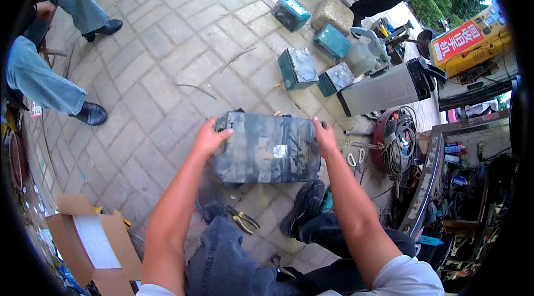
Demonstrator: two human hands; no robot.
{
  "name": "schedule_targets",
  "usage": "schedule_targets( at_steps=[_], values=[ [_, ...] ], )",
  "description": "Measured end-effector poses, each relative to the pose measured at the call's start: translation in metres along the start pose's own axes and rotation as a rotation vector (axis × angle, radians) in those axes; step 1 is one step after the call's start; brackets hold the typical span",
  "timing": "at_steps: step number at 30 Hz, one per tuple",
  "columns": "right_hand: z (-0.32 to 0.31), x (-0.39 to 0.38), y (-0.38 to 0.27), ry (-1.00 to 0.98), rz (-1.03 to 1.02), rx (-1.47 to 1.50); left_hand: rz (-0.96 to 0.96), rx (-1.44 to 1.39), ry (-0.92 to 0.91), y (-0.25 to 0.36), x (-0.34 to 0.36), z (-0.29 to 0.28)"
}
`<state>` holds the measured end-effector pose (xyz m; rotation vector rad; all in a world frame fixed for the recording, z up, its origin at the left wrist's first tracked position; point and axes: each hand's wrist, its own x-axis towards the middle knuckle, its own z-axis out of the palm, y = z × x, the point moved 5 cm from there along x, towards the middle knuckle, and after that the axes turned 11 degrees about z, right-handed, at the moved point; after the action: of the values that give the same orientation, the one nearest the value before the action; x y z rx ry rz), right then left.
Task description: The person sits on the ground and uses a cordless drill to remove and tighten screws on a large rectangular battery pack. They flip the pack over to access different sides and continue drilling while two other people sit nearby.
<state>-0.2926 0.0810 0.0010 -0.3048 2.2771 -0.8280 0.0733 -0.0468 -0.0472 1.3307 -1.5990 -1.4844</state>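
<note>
A scuffed dark box-shaped case point(250, 154), like a battery case, is in front of my feet, with a small pale label patch on its face. My left hand point(209, 138) grips its left end, thumb over the top edge. At the opposite end, my right hand point(325, 137) clasps the upper corner; the fingers of both hands are partly hidden behind the case. Pliers with yellow-and-black handles point(242, 220) lie on the paving between my shoes. White-handled scissors point(356, 158) are to the right of the case.
Several teal-sided battery blocks point(298, 68), a stone block point(332, 15), a translucent jug point(364, 58) and a silver case point(384, 89) stand ahead right. Coiled cable point(401, 137) lies at right, an opened cardboard box point(69, 246) at lower left. Two people sit nearby, one in jeans point(44, 76).
</note>
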Motion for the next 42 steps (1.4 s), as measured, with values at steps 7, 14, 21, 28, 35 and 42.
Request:
schedule_targets(
  at_steps=[7, 14, 21, 28, 35, 42],
  values=[
    [-0.013, 0.010, 0.002, 0.019, 0.058, 0.166, -0.286, -0.298, -0.030, 0.019, 0.006, 0.005],
    [-0.018, 0.022, 0.016, 0.142, -0.008, 0.306, -0.428, -0.438, -0.168, 0.022, 0.010, 0.006],
    [-0.008, 0.030, 0.021, 0.149, 0.028, 0.321, -0.429, -0.719, -0.101, -0.016, 0.015, 0.022],
    [-0.001, 0.021, 0.013, 0.123, 0.087, 0.190, -0.353, -0.585, 0.067, -0.027, -0.003, 0.013],
    [-0.006, 0.036, 0.026, 0.183, 0.063, 0.124, -0.024, 0.222, -0.029, 0.004, -0.034, 0.029],
    [-0.001, 0.041, 0.022, 0.088, -0.094, -0.135, -0.030, 0.140, -0.103, -0.019, -0.023, 0.034]
  ],
)
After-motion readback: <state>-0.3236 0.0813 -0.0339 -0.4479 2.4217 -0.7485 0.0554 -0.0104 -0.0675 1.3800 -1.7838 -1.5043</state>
